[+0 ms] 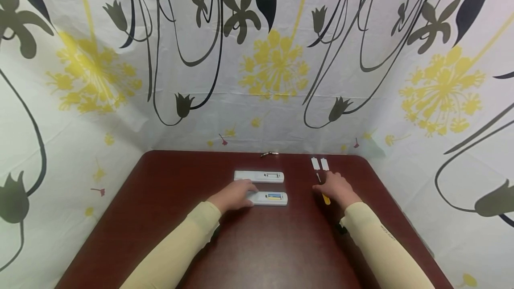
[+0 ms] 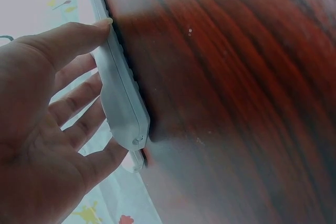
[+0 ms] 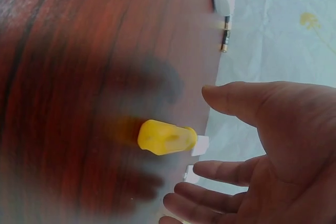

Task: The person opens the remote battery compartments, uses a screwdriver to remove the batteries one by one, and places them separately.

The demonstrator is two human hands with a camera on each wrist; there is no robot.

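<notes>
— Where are the hands?

— The left hand (image 1: 236, 194) lies on the near remote (image 1: 270, 198), fingers straight along its side and the thumb on its edge: touching it, not gripping. The remote lies flat on the table (image 1: 168, 217). A second remote (image 1: 259, 176) lies just behind it, untouched.

— And the right?

— The right hand (image 1: 336, 187) hovers open over the screwdriver (image 3: 167, 137), fingers spread and relaxed, holding nothing. The wrist view shows a gap between palm and yellow handle (the shaft is too blurred to follow). The tool lies on the table, right of the remotes.

— What else is out?

— Two small white covers (image 1: 320, 163) lie side by side just beyond the right hand. They look like the battery covers, though I can't be sure. Both remotes show an opening on top, the near one with something yellow and blue inside. Two batteries (image 1: 269, 154) lie at the far edge.

— How far along, then?

— My guess is that the covers are already off. The tool is not picked up yet and neither remote is lifted, so whatever is left to do on them is still ahead.
</notes>
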